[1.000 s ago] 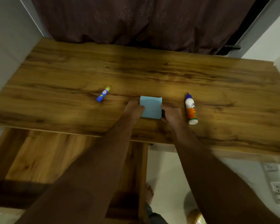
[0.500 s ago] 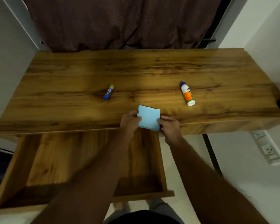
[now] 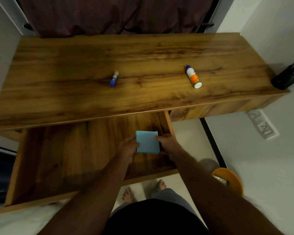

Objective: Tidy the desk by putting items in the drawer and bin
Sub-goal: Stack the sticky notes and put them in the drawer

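Left hand [image 3: 128, 148] and right hand [image 3: 166, 144] each maintain a pinching grip on opposite edges of the blue paper pad [image 3: 147, 141], positioned inside the open drawer [image 3: 58, 158] below the counter [image 3: 126, 56].

A dark maroon curtain [image 3: 115, 14] hangs behind the tabletop [image 3: 75, 56]. A white wall socket [image 3: 263, 126] sits low on the right wall. Bare feet [image 3: 143, 190] stand on the pale floor [image 3: 261, 167].

glue stick [image 3: 114, 78] left of glue bottle [image 3: 193, 76] on desk [image 3: 75, 65]
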`<move>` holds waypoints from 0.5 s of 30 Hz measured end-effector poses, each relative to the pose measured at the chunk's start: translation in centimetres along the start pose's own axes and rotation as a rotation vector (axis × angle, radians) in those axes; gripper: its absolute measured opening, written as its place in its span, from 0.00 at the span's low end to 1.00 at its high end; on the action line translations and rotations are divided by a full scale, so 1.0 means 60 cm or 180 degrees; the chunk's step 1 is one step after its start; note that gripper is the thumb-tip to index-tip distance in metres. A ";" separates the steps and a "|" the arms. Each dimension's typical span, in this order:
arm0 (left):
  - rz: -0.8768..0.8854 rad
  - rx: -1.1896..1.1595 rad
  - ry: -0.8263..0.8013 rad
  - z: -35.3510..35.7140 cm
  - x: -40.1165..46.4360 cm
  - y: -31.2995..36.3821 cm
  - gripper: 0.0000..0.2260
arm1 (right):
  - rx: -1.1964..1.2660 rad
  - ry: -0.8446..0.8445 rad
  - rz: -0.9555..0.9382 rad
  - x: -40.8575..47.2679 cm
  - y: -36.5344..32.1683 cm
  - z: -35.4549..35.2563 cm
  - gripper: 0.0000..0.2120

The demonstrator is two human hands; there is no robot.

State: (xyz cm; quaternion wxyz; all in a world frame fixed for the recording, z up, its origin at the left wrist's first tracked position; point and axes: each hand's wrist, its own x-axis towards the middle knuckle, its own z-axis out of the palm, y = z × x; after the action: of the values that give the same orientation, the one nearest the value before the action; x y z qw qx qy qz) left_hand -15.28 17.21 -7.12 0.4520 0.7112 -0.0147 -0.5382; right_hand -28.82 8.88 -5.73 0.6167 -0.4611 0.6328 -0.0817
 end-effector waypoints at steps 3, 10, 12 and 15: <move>-0.0166 0.0117 -0.0182 0.010 0.009 -0.028 0.20 | -0.0379 -0.0034 -0.0063 -0.007 0.010 0.001 0.24; 0.0020 0.0982 -0.0245 0.031 0.020 -0.070 0.22 | -0.1310 0.0082 -0.0230 -0.007 0.013 -0.002 0.28; 0.0093 0.1381 -0.0235 0.035 0.018 -0.078 0.22 | -0.1435 0.0058 -0.0240 -0.007 0.017 -0.003 0.29; 0.0283 0.2029 -0.0284 0.037 0.009 -0.083 0.23 | -0.1692 0.0070 -0.0290 -0.009 0.021 -0.003 0.27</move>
State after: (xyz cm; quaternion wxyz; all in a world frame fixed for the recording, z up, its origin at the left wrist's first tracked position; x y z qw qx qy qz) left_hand -19.10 18.50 -10.84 0.2284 0.7913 -0.2334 -0.5169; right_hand -29.67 9.89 -6.15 0.4629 -0.6339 0.6172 0.0547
